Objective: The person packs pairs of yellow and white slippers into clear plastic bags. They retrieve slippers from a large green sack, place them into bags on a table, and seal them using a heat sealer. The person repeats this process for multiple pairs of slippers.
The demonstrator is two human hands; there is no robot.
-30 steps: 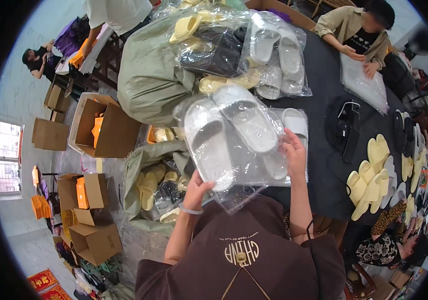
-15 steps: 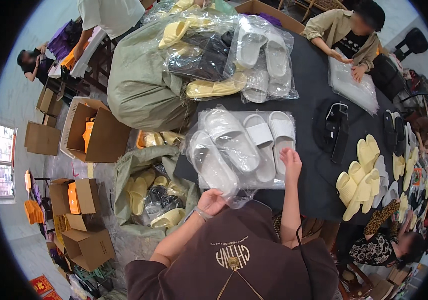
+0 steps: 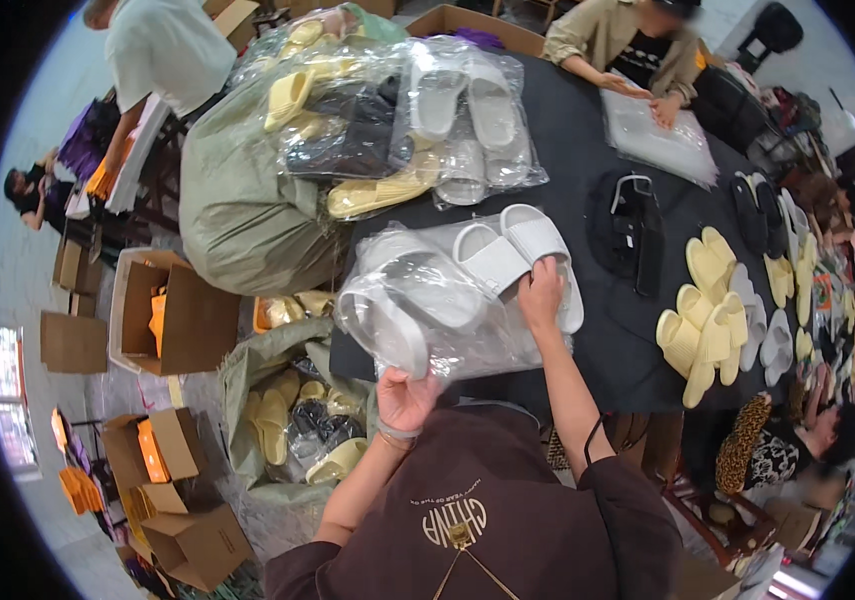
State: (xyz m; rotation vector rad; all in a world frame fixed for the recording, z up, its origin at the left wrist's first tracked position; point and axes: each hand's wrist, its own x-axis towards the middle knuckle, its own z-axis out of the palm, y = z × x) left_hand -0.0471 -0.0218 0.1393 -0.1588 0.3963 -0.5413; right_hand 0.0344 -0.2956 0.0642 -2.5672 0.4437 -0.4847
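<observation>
My left hand (image 3: pixel 406 400) pinches the near edge of a clear plastic bag (image 3: pixel 438 345) at the table's front. White slide slippers (image 3: pixel 388 330) lie inside the bag, tilted and blurred by the shiny film. To their right is a pair of unbagged white slippers (image 3: pixel 540 236), one leaning across the other. My right hand (image 3: pixel 542 295) has its fingers closed on the side of this pair, near the strap. Beneath them, a stack of clear bags is partly covered.
Bagged grey, black and yellow slippers (image 3: pixel 463 110) pile beyond, beside a green sack (image 3: pixel 248 200). A black device (image 3: pixel 638 235) and loose yellow slippers (image 3: pixel 703 330) lie right on the dark table (image 3: pixel 568 150). Across it, a person's hands (image 3: pixel 666 108) rest on clear bags.
My right hand has closed on the loose white slippers and turned them askew. The bagged slippers have shifted and tilted at my left hand. The whole view has swung a little.
</observation>
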